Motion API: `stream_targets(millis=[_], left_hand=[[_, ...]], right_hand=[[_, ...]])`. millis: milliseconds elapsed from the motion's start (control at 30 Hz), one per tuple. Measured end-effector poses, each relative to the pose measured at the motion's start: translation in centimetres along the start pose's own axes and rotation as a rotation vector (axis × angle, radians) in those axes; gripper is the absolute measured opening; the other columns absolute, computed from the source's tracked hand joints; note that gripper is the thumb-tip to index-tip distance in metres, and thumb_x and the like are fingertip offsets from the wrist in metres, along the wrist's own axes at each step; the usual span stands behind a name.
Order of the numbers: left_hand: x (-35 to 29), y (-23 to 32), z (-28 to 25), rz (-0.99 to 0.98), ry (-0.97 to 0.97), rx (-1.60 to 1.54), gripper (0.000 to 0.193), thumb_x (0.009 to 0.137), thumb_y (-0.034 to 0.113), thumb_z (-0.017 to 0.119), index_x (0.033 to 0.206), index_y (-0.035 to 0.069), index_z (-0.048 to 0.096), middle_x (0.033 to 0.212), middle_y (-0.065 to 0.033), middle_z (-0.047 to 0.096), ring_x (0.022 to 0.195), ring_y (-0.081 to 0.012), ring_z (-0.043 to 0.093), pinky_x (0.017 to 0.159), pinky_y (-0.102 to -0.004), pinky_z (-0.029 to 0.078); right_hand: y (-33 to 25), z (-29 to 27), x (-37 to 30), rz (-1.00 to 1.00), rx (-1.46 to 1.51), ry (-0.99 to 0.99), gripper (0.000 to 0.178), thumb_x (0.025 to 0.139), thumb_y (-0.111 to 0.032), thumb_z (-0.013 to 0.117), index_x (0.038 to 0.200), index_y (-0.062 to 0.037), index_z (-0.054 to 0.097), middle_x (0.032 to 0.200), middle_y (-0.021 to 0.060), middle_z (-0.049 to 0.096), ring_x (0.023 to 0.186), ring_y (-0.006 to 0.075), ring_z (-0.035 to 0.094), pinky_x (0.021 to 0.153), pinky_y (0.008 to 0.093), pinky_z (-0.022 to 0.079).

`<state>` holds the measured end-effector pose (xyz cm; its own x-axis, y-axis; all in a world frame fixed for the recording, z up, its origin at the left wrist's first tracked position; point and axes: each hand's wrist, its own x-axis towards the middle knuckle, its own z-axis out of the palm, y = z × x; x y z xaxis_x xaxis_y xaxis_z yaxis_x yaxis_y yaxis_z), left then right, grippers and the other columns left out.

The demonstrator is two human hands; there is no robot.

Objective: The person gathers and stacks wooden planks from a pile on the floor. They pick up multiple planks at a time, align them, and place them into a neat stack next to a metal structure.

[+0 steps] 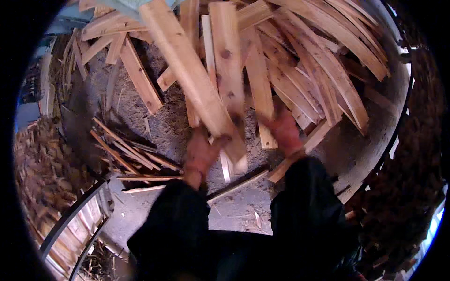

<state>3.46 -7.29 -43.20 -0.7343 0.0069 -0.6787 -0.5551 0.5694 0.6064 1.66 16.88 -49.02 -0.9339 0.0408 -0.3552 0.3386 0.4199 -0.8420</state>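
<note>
A long, pale wooden plank point(187, 70) slants from the top of the view down toward me. My left hand point(201, 152) is closed on its near end, with the thumb lying across the top face. Beneath it runs a second plank point(226, 51) with dark knots. Blurred by motion, my right hand point(285, 132) is beside the near end of another plank point(258, 79); its fingers are too smeared to show whether they grip it. Both dark sleeves come in from below.
Many loose boards point(323, 61) lie fanned out at the far right. Thin wood strips point(126, 150) are heaped at the left on a surface strewn with sawdust point(173, 117). A dark curved metal bar point(72, 218) stands at the lower left, with stacked wood pieces point(51, 164) beyond.
</note>
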Motion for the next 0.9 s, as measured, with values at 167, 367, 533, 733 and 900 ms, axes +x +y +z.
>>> stream_targets(millis=[167, 367, 533, 733, 900], left_hand=[[12.9, -7.9, -4.0, 0.178, 0.332, -0.187, 0.075, 0.081, 0.038, 0.074, 0.138, 0.001, 0.042, 0.134, -0.0177, 0.053, 0.121, -0.0283, 0.052, 0.102, -0.038, 0.042], [15.5, -13.6, -2.3, -0.043, 0.223, -0.389, 0.075, 0.078, 0.043, 0.076, 0.133, 0.0, 0.049, 0.126, -0.0175, 0.059, 0.117, -0.0266, 0.056, 0.099, -0.0373, 0.044], [12.5, -14.3, 1.4, -0.05, -0.062, -0.646, 0.071, 0.081, 0.037, 0.075, 0.134, -0.001, 0.048, 0.126, -0.0145, 0.059, 0.111, -0.0237, 0.057, 0.097, -0.0343, 0.044], [3.1, -13.6, 3.0, 0.105, -0.486, -1.365, 0.074, 0.083, 0.034, 0.073, 0.141, 0.002, 0.041, 0.125, -0.0127, 0.058, 0.113, -0.0242, 0.055, 0.1, -0.0344, 0.042], [-5.9, -20.2, 7.3, -0.503, -0.285, -1.187, 0.08, 0.084, 0.04, 0.072, 0.145, 0.006, 0.032, 0.127, -0.0117, 0.055, 0.113, -0.0256, 0.055, 0.098, -0.0359, 0.045]], right_hand=[[4.9, 1.0, 6.0, 0.265, 0.118, -0.111, 0.07, 0.077, -0.048, 0.076, 0.125, -0.0001, 0.057, 0.115, 0.0153, 0.066, 0.105, 0.0261, 0.063, 0.092, 0.0379, 0.047], [2.8, 4.6, 5.3, 0.233, 0.379, -0.31, 0.06, 0.084, -0.045, 0.071, 0.125, -0.0028, 0.06, 0.119, 0.0066, 0.064, 0.107, 0.0176, 0.06, 0.098, 0.0325, 0.044], [5.3, 13.8, 1.0, 0.016, 0.505, -0.289, 0.053, 0.095, -0.036, 0.055, 0.139, -0.0064, 0.048, 0.14, 0.011, 0.05, 0.13, 0.0268, 0.045, 0.111, 0.0377, 0.031], [8.4, 12.8, -5.9, 0.442, 0.676, -0.353, 0.057, 0.079, -0.025, 0.078, 0.127, -0.0031, 0.056, 0.122, 0.0058, 0.061, 0.11, 0.02, 0.059, 0.098, 0.0331, 0.045], [6.7, 11.4, -15.1, 0.68, 0.618, -0.372, 0.098, 0.067, -0.024, 0.086, 0.143, 0.0, 0.029, 0.132, 0.0131, 0.054, 0.119, 0.0274, 0.054, 0.104, 0.0355, 0.043]])
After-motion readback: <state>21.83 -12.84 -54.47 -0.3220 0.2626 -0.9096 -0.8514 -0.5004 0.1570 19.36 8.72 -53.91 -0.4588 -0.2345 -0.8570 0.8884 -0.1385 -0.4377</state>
